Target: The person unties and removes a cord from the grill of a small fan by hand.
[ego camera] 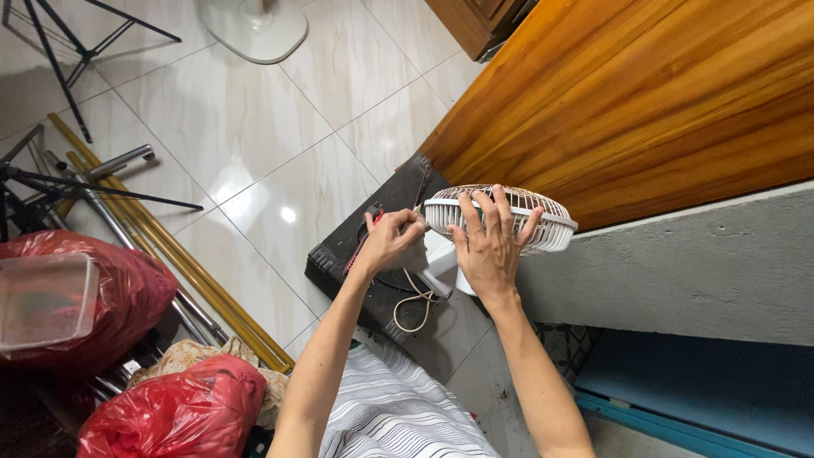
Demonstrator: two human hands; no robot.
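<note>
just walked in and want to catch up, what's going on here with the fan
A person is working on a small white plastic fan with a round wire grille, which sits on a black box-like stand on the pale tiled floor. The right hand is spread over the grille, steadying it. The left hand is closed at the grille's edge; what it grips is unclear. A white cord loops below the fan, and red plastic bags lie to the left.

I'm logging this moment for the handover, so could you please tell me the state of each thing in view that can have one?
Small white fan: lying tilted on the black case, grille on.
Right hand: spread flat on the grille.
Left hand: closed at the grille's edge.
White cord: loosely looped.
Black case: shut, flat on the floor.
Red bags: full.
</note>
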